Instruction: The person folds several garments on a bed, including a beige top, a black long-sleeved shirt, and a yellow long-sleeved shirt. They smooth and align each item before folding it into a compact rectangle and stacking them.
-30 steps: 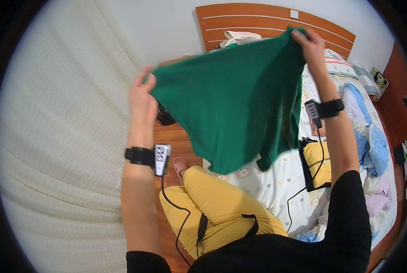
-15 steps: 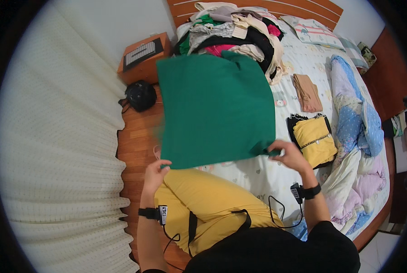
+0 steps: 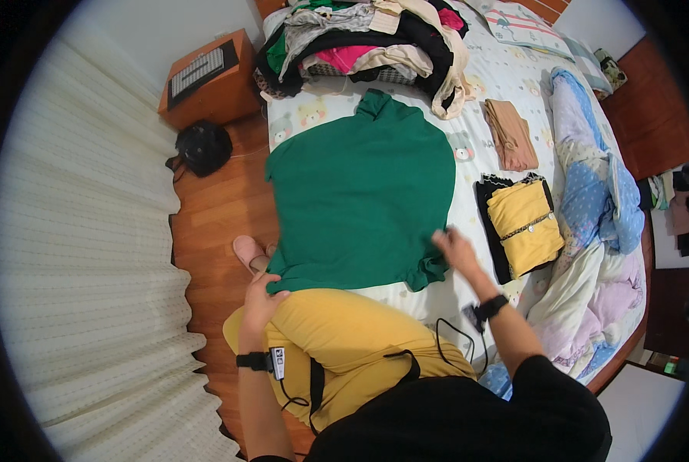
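A green high-necked top [image 3: 360, 200] lies spread on the bed, its collar pointing away from me and its hem close to my knees. At the near left corner my left hand [image 3: 263, 300] is closed on the hem, pinching the cloth. My right hand [image 3: 457, 252] is at the top's right edge, just above a bunched bit of cloth at the near right corner. Its fingers are slightly blurred, and I cannot tell whether they grip the fabric.
A heap of mixed clothes [image 3: 360, 58] sits at the far end of the bed [image 3: 467, 173]. Right of the top lie folded tan clothing [image 3: 511, 135], a yellow and black folded stack [image 3: 525, 227] and a rumpled quilt [image 3: 591, 200]. A nightstand [image 3: 209, 77] and black bag [image 3: 203, 148] stand left.
The green top has come down from the air onto the bed. My right hand has left the near right corner and moved up along the edge. My left hand still holds its corner.
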`<act>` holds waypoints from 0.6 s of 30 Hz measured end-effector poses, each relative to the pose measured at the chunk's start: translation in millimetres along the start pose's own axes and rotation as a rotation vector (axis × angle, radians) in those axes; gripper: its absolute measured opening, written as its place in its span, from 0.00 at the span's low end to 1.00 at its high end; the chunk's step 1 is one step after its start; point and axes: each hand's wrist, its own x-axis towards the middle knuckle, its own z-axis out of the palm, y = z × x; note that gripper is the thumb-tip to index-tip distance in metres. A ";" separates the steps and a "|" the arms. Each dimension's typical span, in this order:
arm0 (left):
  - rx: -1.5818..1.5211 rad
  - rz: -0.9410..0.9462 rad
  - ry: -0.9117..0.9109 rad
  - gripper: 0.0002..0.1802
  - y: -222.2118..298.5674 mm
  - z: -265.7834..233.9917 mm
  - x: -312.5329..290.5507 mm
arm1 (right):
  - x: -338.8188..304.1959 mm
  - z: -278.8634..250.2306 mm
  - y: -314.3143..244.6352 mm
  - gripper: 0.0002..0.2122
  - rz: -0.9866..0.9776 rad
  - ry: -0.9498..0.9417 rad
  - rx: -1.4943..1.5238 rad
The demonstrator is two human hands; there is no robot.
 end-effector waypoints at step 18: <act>-0.205 -0.091 0.350 0.06 -32.5 -16.8 -58.3 | 73.4 -5.3 -93.9 0.08 0.071 0.040 0.420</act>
